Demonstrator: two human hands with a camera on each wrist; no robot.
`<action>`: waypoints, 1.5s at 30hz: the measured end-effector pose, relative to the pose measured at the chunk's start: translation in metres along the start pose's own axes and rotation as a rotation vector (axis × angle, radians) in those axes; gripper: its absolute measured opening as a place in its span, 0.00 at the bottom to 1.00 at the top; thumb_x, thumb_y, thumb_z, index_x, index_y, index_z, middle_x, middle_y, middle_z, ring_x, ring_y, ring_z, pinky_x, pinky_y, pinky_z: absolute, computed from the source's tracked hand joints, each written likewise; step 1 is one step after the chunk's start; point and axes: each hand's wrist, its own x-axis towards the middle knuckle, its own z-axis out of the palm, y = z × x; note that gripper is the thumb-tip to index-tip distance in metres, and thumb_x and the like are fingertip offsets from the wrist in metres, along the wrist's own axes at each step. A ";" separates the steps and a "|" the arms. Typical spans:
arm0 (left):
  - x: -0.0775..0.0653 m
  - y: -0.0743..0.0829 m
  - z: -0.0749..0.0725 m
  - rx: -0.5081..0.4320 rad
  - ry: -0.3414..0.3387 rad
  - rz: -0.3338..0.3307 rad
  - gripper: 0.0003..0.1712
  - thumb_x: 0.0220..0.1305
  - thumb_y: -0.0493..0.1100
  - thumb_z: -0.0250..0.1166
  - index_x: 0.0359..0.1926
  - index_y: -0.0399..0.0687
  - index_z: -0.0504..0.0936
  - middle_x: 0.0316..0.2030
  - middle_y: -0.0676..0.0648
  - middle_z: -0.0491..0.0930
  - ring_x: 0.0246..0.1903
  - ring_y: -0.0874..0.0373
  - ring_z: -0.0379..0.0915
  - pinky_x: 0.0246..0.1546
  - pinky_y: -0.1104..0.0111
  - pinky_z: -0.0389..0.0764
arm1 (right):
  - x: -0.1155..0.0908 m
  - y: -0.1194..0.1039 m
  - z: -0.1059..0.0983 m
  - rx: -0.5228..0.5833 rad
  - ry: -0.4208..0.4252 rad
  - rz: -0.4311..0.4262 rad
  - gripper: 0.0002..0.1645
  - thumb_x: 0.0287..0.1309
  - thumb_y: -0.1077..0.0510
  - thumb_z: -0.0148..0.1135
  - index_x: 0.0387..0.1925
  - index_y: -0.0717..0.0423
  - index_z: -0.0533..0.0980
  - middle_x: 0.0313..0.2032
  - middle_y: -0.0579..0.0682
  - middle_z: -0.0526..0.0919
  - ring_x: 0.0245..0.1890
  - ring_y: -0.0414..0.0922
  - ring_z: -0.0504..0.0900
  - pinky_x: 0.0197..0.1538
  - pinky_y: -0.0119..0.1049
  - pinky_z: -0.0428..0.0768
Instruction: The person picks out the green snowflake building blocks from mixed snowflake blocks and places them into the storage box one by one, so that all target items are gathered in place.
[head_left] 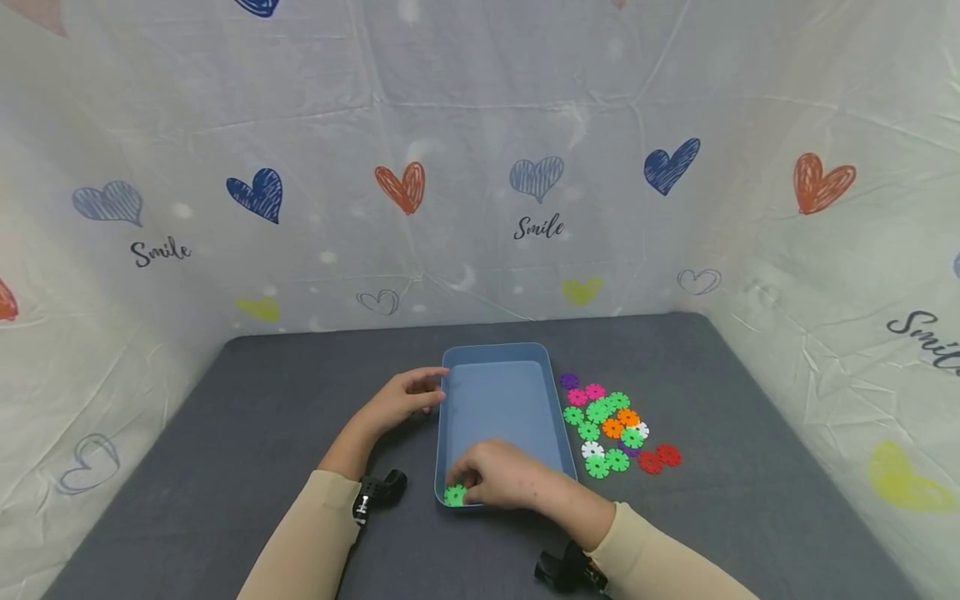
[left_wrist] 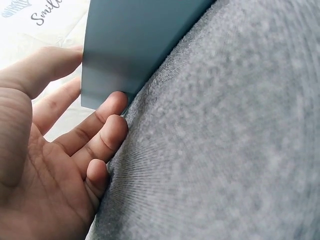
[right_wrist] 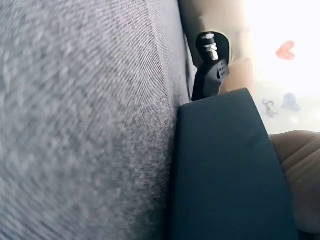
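Note:
A blue rectangular tray (head_left: 495, 354) lies on the grey cloth. My right hand (head_left: 506, 475) reaches inside its near left corner, where thumb and curled fingers pinch a green notched plastic disc (head_left: 454, 496). In the right wrist view the tray's wall (right_wrist: 225, 170) hides most of that hand (right_wrist: 305, 175) and the disc. At the tray's left side, my left hand (head_left: 401, 400) touches the rim and outer wall with loosely bent fingers. The left wrist view shows this hand (left_wrist: 55, 155) against the tray wall (left_wrist: 130, 45), its lower fingers resting by the cloth.
Right of the tray lies a loose group of notched discs: green (head_left: 597, 466), orange (head_left: 612, 428), pink (head_left: 577, 397), white (head_left: 592, 449), red (head_left: 650, 462) and purple (head_left: 568, 381). Grey cloth (head_left: 300, 392) covers the table. A heart-printed curtain (head_left: 465, 250) hangs around it.

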 end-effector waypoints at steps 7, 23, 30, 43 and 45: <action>0.000 0.004 -0.001 0.009 -0.005 -0.008 0.30 0.73 0.40 0.65 0.71 0.36 0.71 0.45 0.41 0.80 0.37 0.42 0.77 0.42 0.53 0.78 | -0.004 0.003 -0.033 0.023 0.002 0.048 0.26 0.64 0.57 0.72 0.62 0.57 0.79 0.34 0.41 0.78 0.26 0.36 0.72 0.35 0.33 0.74; -0.001 0.002 0.001 0.027 0.017 -0.006 0.30 0.73 0.43 0.67 0.71 0.38 0.72 0.45 0.42 0.79 0.37 0.46 0.77 0.42 0.54 0.77 | -0.055 0.070 -0.119 0.085 0.251 0.286 0.20 0.66 0.62 0.67 0.59 0.58 0.80 0.37 0.48 0.78 0.32 0.45 0.74 0.36 0.39 0.75; -0.001 0.001 -0.001 0.025 0.012 -0.012 0.30 0.71 0.45 0.68 0.70 0.41 0.74 0.43 0.43 0.81 0.35 0.50 0.77 0.40 0.58 0.77 | -0.070 0.105 -0.123 0.100 0.173 0.484 0.20 0.55 0.70 0.72 0.50 0.65 0.79 0.26 0.50 0.71 0.24 0.45 0.68 0.31 0.39 0.71; 0.001 0.000 0.000 0.027 0.022 -0.022 0.29 0.71 0.45 0.69 0.69 0.42 0.75 0.44 0.43 0.81 0.35 0.50 0.77 0.41 0.58 0.76 | -0.073 0.112 -0.118 -0.017 0.185 0.615 0.20 0.57 0.62 0.74 0.17 0.56 0.72 0.20 0.48 0.68 0.20 0.43 0.64 0.27 0.38 0.66; 0.001 -0.002 0.000 0.031 0.020 -0.022 0.29 0.71 0.44 0.68 0.70 0.42 0.75 0.44 0.42 0.81 0.35 0.50 0.77 0.41 0.58 0.76 | -0.075 0.110 -0.123 -0.011 0.204 0.603 0.15 0.61 0.59 0.73 0.21 0.59 0.78 0.23 0.48 0.73 0.21 0.44 0.66 0.28 0.38 0.68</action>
